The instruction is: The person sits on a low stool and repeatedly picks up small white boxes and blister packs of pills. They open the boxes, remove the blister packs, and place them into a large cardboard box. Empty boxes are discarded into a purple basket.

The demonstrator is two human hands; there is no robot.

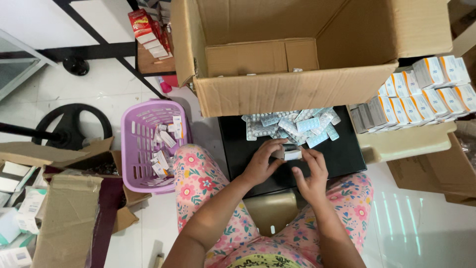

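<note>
While both hands meet over the black surface point(342, 154), the step in hand seems to be the filling or closing of one small white carton point(291, 154). This carton sits between the fingers, just in front of the person's knees, and it rests on or just above the surface (I cannot tell which). The left hand point(262, 163) has its grip narrow, closed on the left end of the carton, with the thumb and fingers curled around it. The right hand point(312, 173) pinches the right end from the side and from above, so its grip is also closed on the same carton. Just behind the hands lies a loose heap of blister strips point(292, 126), silver and pale blue, touching one another. Behind the heap stands a big open cardboard box point(292, 92). To the right is a stack of white and orange cartons point(421, 94); to the left, on the floor, a purple basket point(141, 149) holds more small cartons. In my judgement the next move calls for a steady hold by one hand, so the other can work the flap without crushing the thin card.
</note>
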